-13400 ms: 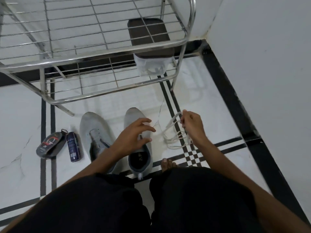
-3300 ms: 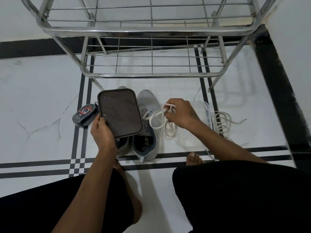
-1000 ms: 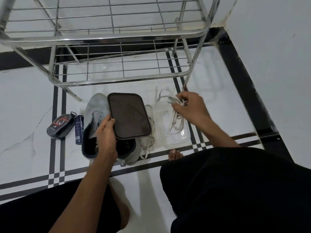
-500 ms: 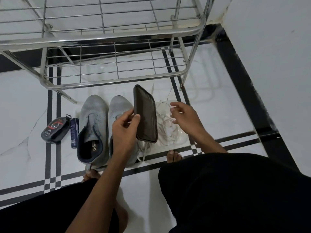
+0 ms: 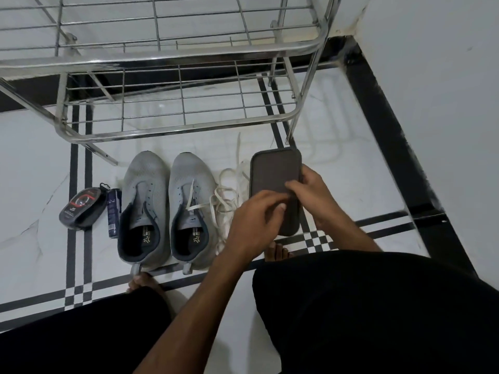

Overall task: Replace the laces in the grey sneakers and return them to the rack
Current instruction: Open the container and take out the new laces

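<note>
The dark lid [image 5: 275, 184] is held over the container by the left hand [image 5: 256, 220] and right hand [image 5: 313, 198], fingers curled on its edges. The grey sneakers [image 5: 167, 201] stand on the floor before the rack [image 5: 178, 125], one white lace [image 5: 224, 195] loose beside them. Probably the lid must be pressed shut, then lacing begun.

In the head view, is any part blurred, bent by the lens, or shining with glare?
Head view: the left hand and right hand on the dark lid are slightly motion-blurred; the grey sneakers look sharp; the steel rack bars curve from wide-angle distortion and carry bright highlights; light is dim and even.
</note>
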A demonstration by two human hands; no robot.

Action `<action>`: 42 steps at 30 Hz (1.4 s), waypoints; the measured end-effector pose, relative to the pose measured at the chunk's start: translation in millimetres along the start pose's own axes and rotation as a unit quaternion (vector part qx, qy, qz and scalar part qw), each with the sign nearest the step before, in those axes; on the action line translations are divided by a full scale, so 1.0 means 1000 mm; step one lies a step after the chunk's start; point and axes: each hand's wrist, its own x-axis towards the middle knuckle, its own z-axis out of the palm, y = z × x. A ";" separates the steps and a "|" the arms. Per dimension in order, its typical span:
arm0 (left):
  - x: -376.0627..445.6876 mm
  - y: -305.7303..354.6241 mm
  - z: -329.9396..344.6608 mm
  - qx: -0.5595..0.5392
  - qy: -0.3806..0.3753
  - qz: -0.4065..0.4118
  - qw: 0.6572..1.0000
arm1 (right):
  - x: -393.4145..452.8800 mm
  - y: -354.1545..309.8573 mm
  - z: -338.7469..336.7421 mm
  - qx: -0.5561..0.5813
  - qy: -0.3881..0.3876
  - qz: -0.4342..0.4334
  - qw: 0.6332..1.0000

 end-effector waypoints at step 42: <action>0.039 -0.013 0.002 -0.328 0.121 -0.247 0.904 | -0.008 0.048 -0.047 0.368 0.080 0.167 0.911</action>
